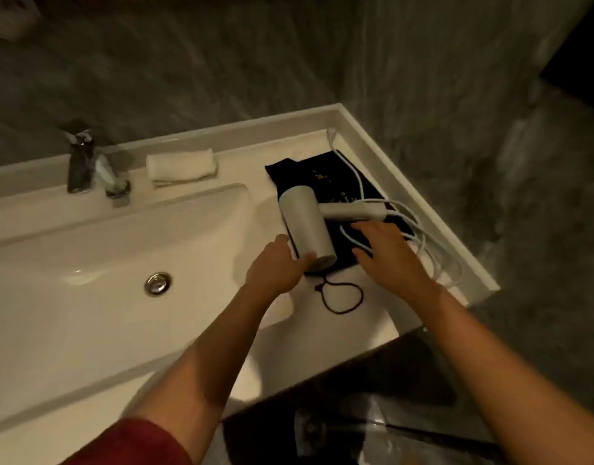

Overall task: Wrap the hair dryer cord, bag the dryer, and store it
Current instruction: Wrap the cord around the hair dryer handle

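Nothing can be read: the black bag [326,182] bears a small gold mark, perhaps lettering, too blurred to make out.

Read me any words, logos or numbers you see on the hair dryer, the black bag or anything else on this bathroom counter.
Nothing reads clearly.
Black fabric drawstring bag: faint gold marks, too blurred to read.
White cylindrical hair dryer: no text visible.
Chrome faucet and rolled white towel: no markings visible.

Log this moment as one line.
left hand on hair dryer | right hand over cord | dryer on black bag | cord unwrapped
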